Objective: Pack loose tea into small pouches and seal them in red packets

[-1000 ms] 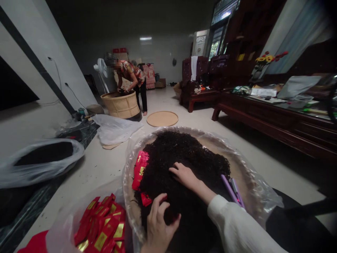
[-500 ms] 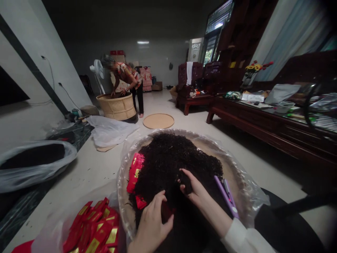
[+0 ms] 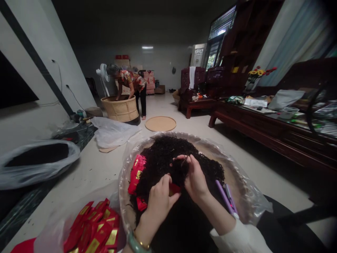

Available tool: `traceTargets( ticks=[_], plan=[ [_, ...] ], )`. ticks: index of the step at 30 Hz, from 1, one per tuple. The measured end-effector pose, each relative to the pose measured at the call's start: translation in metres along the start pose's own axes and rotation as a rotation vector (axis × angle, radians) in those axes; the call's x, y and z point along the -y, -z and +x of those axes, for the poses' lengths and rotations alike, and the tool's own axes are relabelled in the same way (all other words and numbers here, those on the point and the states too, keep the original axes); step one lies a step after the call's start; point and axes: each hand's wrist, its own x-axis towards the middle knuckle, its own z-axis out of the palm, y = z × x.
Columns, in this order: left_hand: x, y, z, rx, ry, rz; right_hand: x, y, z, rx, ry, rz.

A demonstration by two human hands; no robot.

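Right, so in the head view both bare hands are over a broad round tray (image 3: pixel 243 175) lined with clear plastic and heaped with dark, curly leaves (image 3: pixel 168 147). The left hand (image 3: pixel 159 196) pinches a small red packet (image 3: pixel 174 189) between thumb and fingers, just over the heap; a green bangle (image 3: pixel 137 242) sits at that wrist. The right hand (image 3: pixel 196 177), in a pale sleeve (image 3: pixel 240 237), has its fingers curled round a clump of leaves (image 3: pixel 181 170), close by the packet. Whether clump and packet touch, I can't tell from here.

More red packets (image 3: pixel 137 174) lie against the heap's left side, inside the tray. Over on the right, a purple tool (image 3: pixel 225 196) with two long arms rests by the leaves, its arms parted. To the left of the tray, a plastic bag (image 3: pixel 52 228) holds a pile of red and gold packets (image 3: pixel 97 228), and farther left another bag (image 3: pixel 75 154) holds something dark.

Across the floor, another person (image 3: pixel 133 82) bends over a tall woven basket (image 3: pixel 121 109), both arms reaching in, beside a white fan (image 3: pixel 103 73). A flat round tan disc (image 3: pixel 160 123) lies on the floor between that basket and the low wooden table (image 3: pixel 252 117).
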Motion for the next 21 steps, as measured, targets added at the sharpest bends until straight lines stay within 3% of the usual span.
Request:
traceTargets(
  ticks=[7,13,17,21],
  plan=[
    [-0.001,-0.002,0.000,0.069,0.079,0.049,-0.011,0.014,-0.004,0.150,0.095,-0.441],
    [0.000,-0.003,0.000,0.073,0.130,0.058,0.004,0.032,-0.015,0.278,0.238,-0.768],
    [0.002,-0.005,-0.002,0.073,0.143,0.036,0.011,0.035,-0.026,0.377,0.412,-1.154],
    [0.005,-0.009,-0.006,0.083,0.138,-0.011,0.009,0.022,-0.039,0.512,0.379,-1.615]
  ],
)
